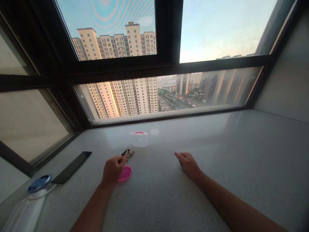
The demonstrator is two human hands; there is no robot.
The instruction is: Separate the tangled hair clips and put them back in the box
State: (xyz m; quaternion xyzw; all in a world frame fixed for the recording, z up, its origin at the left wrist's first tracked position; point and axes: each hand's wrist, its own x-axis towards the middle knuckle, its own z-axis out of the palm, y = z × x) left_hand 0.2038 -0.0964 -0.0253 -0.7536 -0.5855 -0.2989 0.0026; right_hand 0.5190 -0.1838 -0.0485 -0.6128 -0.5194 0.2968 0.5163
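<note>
A small bunch of keys [129, 154] with metal rings and a dark piece shows at the fingertips of my left hand [113, 170], which is closed on it. Just below that hand, partly covered by it, lies a pink oval dish or lid [126, 173]. Behind the keys stands a clear plastic container [140, 141] with a white top and a pink mark on it. My right hand [189, 164] rests to the right on the pale speckled sill, its fingers curled in and nothing showing at the tips. The inside of its palm is hidden.
On the left lie a long dark flat object [72, 168], a round blue lid-like thing [40, 183] and a white item with a loop [31, 206]. The speckled sill [217, 145] runs back to a dark window frame [169, 117]. Tall buildings stand outside.
</note>
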